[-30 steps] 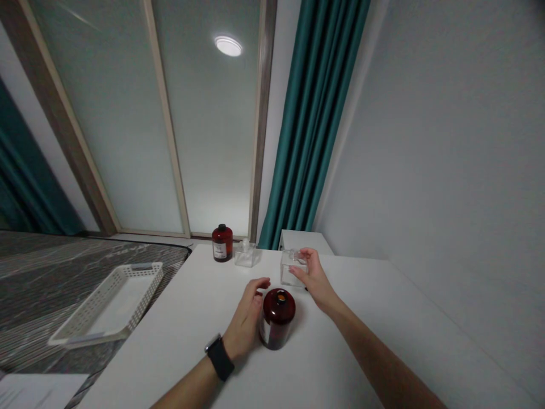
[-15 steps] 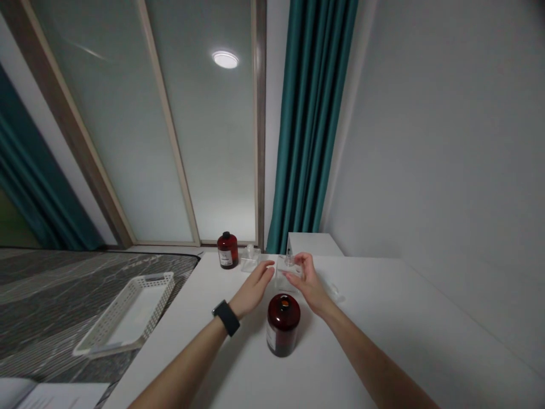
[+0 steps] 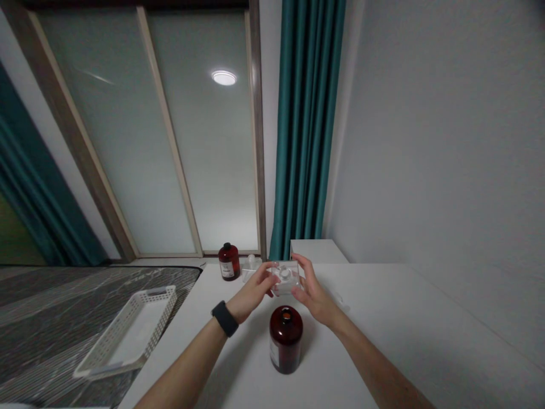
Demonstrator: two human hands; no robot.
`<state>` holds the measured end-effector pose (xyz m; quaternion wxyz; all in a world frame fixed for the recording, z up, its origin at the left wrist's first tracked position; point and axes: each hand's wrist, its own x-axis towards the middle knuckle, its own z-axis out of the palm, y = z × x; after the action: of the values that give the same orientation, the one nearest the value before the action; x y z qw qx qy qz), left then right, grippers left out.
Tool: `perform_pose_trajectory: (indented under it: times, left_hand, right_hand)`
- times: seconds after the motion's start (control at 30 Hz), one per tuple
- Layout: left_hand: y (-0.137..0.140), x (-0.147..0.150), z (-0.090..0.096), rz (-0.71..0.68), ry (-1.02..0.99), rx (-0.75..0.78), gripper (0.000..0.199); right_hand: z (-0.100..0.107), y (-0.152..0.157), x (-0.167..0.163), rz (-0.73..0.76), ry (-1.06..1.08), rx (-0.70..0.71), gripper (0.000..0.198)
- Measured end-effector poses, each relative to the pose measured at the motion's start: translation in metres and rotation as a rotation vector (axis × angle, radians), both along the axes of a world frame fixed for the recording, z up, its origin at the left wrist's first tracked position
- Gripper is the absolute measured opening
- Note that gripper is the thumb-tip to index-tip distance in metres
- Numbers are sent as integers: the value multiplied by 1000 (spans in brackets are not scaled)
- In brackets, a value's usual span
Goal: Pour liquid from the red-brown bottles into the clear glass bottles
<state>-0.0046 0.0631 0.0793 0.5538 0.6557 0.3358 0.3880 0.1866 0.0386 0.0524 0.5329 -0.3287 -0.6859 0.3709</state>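
Between my two hands is a clear, square-shouldered bottle, tipped so that its round neck faces me. My left hand grips its left side with thumb and fingers, and my right hand has fingers and thumb around the right side. Just in front stands an uncapped dark red-brown bottle with a white label. Past my left hand, a second clear bottle with a rounded stopper stands partly hidden. A small transparent piece, too faint to name, lies right of my right hand.
At the far left of the white table is a capped red-brown bottle. A white perforated basket sits left of the table on a dark striped surface. A white box-like cabinet adjoins the far edge, before a teal curtain.
My left hand has moved right and taken hold of the clear bottle, which is now tipped toward me. The view has tilted up slightly.
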Motion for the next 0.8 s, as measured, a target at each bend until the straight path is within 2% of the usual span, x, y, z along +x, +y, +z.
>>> perform_pose_trajectory:
  times: [0.17, 0.27, 0.47, 0.67, 0.8]
  left_hand:
    - [-3, -9, -6, -6, -29, 115, 48]
    - [-6, -11, -9, 19, 31, 242, 50]
    - [-9, -16, -16, 21, 114, 428, 56]
    - [-8, -23, -23, 32, 76, 446, 66]
    - [-9, -22, -29, 48, 13, 461, 63]
  right_hand:
    - [-13, -6, 3, -128, 53, -101, 60]
    - [-17, -9, 1, -94, 74, -142, 58]
    - [-17, -12, -2, -57, 99, -67, 54]
    - [-14, -14, -1, -80, 21, -5, 48]
    - [-14, -16, -1, -88, 14, 38, 47]
